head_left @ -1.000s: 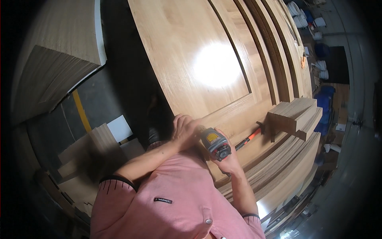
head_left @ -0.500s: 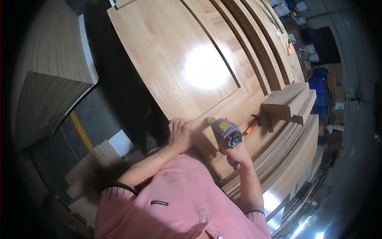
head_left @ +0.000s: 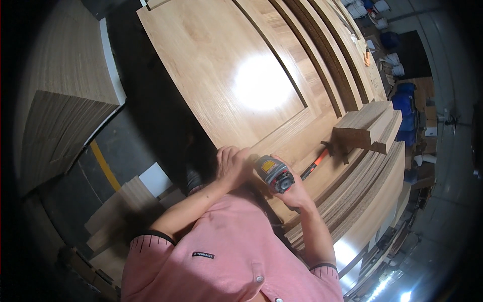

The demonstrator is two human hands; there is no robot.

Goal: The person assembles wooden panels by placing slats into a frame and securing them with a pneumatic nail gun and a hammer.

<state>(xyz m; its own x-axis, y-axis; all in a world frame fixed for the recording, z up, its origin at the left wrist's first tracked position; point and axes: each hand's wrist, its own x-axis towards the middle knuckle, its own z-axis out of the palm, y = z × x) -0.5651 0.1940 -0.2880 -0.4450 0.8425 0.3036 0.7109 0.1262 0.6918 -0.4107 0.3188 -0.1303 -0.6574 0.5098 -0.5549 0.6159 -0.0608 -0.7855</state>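
Observation:
A grey power drill (head_left: 275, 173) with a yellow label is gripped in my right hand (head_left: 295, 195). Its nose points up and left, close beside the fingers of my left hand (head_left: 233, 165). That hand is curled over the near corner of a large light wooden panel (head_left: 211, 90). What the drill's tip touches is hidden by the tool and my fingers. Right of the drill, a hammer (head_left: 317, 162) with an orange and black handle lies on the wood, its head beside some stacked wooden blocks (head_left: 359, 126).
Stacked boards (head_left: 352, 194) curve along the right. A tall stack of sheets (head_left: 65, 121) stands at the left, above a dark floor with a yellow line (head_left: 104, 165). Blue containers (head_left: 404, 113) sit at the far right. An orange-handled tool (head_left: 367, 58) lies on the far boards.
The drill in my right hand has shifted left and slightly down, closer to my left hand. More of the hammer's handle now shows. My left hand has hardly moved.

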